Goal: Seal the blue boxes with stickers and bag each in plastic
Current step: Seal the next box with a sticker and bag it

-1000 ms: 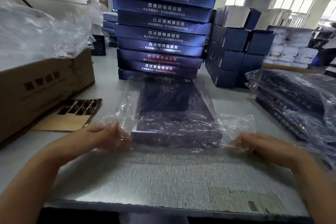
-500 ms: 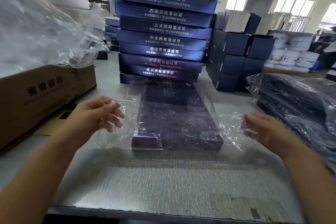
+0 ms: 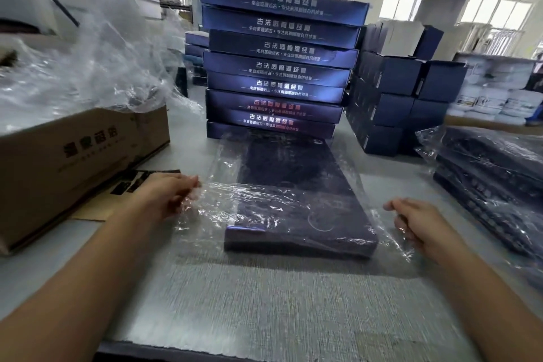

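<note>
The flat dark-blue cardboard box (image 3: 296, 206) lies lengthwise on the grey table (image 3: 264, 303), inside a clear crinkled plastic bag (image 3: 214, 203) whose slack spreads past both long sides. The left hand (image 3: 170, 197) pinches the film's left edge. The right hand (image 3: 420, 226) curls its fingers round the right edge, probably to draw the bag snug.

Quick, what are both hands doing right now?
Left hand: holds the plastic bag by its left edge.
Right hand: holds the bag's right edge.
</note>
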